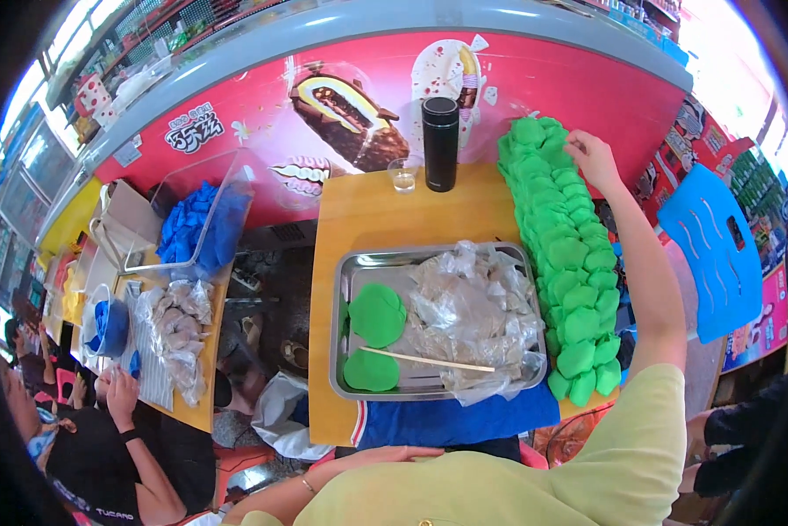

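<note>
My right hand (591, 159) reaches to the far end of a long bank of overlapping green rounded pieces (569, 254). Its fingers are bent together at the edge of a green piece there. My left hand (402, 454) lies low in front of my body, fingers stretched flat, with no object in it. Before me stands a metal tray (344, 272). Inside it are two stacks of thin green rounded pieces (377, 314), a crumpled clear plastic bag (468, 298) with greyish contents, and a thin wooden stick (429, 359) across the near part.
A black flask (440, 145) and a small clear cup (403, 178) stand at the table's back edge. To the left, another person (104, 456) sits by a table with a clear bin (170, 254) of blue pieces. A blue plastic chair back (709, 254) rises on the right.
</note>
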A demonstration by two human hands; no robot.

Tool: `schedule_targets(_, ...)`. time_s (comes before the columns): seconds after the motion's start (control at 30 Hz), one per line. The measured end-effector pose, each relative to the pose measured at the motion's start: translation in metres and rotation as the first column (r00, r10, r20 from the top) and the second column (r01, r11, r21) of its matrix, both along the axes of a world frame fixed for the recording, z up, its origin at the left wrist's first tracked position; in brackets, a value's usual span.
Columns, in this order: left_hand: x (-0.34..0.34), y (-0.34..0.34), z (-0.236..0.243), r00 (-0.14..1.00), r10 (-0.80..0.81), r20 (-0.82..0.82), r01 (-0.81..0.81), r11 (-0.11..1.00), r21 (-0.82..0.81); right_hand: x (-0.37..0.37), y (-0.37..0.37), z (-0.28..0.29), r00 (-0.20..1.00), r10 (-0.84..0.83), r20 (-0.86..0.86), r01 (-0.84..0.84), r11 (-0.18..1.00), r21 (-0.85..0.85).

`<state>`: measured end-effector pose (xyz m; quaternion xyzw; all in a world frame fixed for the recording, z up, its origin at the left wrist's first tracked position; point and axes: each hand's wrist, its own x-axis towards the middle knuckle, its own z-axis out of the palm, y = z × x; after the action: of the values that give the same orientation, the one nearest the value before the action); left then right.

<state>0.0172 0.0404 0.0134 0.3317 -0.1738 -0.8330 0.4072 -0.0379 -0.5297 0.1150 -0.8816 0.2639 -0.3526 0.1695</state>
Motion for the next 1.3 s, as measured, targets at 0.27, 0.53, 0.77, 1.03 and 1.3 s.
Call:
schedule_targets(0.27, 0.011, -0.002, 0.023, 0.972, 0.192, -0.134, -0.171, 0.974, 0.151, 0.069, -0.076, -0.022, 0.984, 0.044, -0.174, -0.059, 0.994, -0.086)
schedule_targets(0.53, 0.012, -0.007, 0.031, 0.927, 0.266, -0.263, -0.222, 0.957, 0.186, 0.091, -0.115, -0.039, 0.932, -0.014, -0.361, -0.05, 0.985, -0.167)
schedule_targets(0.77, 0.016, -0.006, 0.021, 0.928, 0.252, -0.273, -0.205, 0.96, 0.191, 0.094, -0.118, -0.043, 0.927, -0.055, -0.37, -0.035, 0.972, -0.232)
schedule_targets(1.03, 0.01, -0.006, 0.02, 0.966, 0.216, -0.145, -0.177, 0.953, 0.246, 0.084, -0.087, -0.019, 0.965, -0.11, -0.238, 0.074, 0.985, -0.156)
schedule_targets(1.3, 0.003, -0.026, -0.007, 0.996, 0.019, 0.083, -0.017, 1.0, -0.025, 0.043, -0.027, 0.04, 0.957, 0.164, -0.238, -0.208, 0.962, -0.175)
